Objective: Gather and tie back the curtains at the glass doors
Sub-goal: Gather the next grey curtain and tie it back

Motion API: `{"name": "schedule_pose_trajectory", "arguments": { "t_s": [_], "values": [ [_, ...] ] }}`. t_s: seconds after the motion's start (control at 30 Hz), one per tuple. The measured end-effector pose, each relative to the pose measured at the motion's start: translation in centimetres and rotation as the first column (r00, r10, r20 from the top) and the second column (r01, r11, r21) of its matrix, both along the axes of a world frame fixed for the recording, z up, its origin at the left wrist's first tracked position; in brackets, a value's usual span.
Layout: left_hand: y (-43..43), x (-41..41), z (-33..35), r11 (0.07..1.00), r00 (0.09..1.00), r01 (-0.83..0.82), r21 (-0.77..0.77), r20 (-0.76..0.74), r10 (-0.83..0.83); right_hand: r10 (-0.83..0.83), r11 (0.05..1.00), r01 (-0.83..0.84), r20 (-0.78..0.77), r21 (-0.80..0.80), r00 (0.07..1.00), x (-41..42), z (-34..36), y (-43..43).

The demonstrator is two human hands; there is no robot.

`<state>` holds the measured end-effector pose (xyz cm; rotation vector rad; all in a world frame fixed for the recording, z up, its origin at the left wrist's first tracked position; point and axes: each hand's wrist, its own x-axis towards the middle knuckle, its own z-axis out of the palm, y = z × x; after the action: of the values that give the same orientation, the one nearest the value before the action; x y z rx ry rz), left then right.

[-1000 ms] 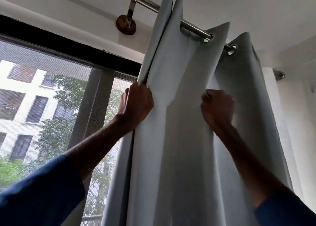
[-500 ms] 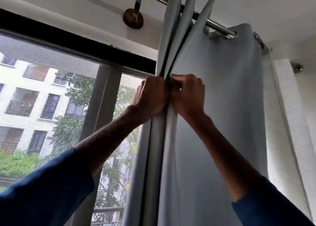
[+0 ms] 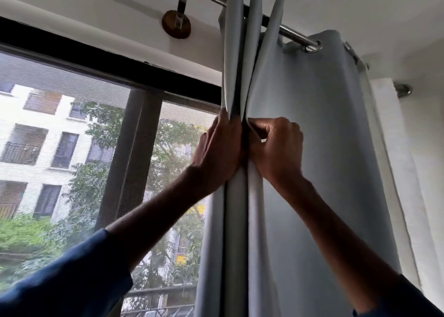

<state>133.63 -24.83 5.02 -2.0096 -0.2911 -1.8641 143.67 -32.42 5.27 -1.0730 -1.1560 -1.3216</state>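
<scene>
Grey-blue cloth is bunched between both sets of fingers: the right fingers [image 3: 284,130] are curled tight, thumb and forefinger pinching the edge of one fold, while the left fingers [image 3: 217,130] run up the outer fold and seem to hook behind it, tips hidden. The left hand [image 3: 219,153] and right hand [image 3: 276,149] press together, heels touching, three narrow pleats squeezed between them. The eyelet curtain [image 3: 317,163] hangs at the right end of the glass doors [image 3: 60,148]. Its left part is stacked into pleats and its right part is a wide flat panel, not yet folded. Above, the pleat tops fan out along the steel curtain rod [image 3: 292,34], one eyelet [image 3: 312,48] showing, and a rod bracket [image 3: 177,23] sits further left. Step in hand looks like gathering; no tie-back band in view. To do it well: hold the stack firm with the left, let the right release and reach for the next fold crease, bring it flush, and match fold widths to the eyelet spacing so the rings slide along the rod rather than snag. Pull sideways, not down, to spare the bracket. Blue sleeves [image 3: 62,285] at the frame bottom, white wall [image 3: 425,172] at right.
</scene>
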Motion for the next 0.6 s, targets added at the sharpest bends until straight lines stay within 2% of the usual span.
{"name": "schedule_pose_trajectory", "arguments": {
  "t_s": [0.13,0.23,0.37,0.5,0.6],
  "values": [
    [-0.2,0.4,-1.0,0.996,0.980,-0.064,0.066,0.194,0.050,0.006,0.999,-0.006,0.003,-0.031,1.000,0.1,-0.1,-0.5],
    [0.0,0.6,-1.1,0.991,0.961,-0.067,0.117,0.274,0.033,0.024,1.000,-0.024,0.000,-0.004,1.000,-0.2,-0.3,-0.9],
    [0.3,0.5,-1.3,0.989,0.963,-0.054,0.137,0.269,0.015,0.019,1.000,-0.019,-0.014,-0.019,1.000,-0.6,-0.9,-1.0],
    [0.2,0.1,-1.8,0.991,0.971,0.112,0.071,0.205,-0.124,0.040,0.999,-0.040,-0.028,-0.007,0.999,-0.3,-0.9,-1.2],
    [0.2,-0.1,-2.1,0.982,0.974,0.165,0.093,0.140,-0.177,0.078,0.997,-0.078,-0.029,0.017,0.997,-0.3,-1.0,-1.4]
  ]
}}
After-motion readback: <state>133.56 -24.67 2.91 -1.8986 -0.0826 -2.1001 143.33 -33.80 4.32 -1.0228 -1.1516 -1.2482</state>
